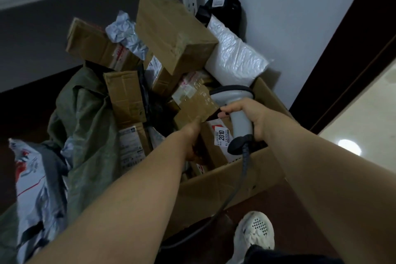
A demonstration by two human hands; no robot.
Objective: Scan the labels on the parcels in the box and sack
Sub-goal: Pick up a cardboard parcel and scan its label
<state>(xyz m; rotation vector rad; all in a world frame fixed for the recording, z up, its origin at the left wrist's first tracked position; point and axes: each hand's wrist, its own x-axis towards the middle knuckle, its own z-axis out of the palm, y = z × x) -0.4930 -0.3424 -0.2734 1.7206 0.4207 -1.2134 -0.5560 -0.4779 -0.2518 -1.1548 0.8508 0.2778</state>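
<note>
With my left hand gripping a taped parcel and my right hand clamped on the scanner, tugging could topple the tilted carton piled beyond.

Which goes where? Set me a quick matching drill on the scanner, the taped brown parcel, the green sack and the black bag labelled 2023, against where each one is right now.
Things:
1. scanner
2. taped brown parcel
3. green sack
4. black bag labelled 2023

Places:
A. slumped to the left of the cardboard box
B. gripped in the right hand
C. at the far top of the pile, against the white wall
D. held by the left hand

Pairs: 1-B, 2-D, 3-A, 4-C.
</note>
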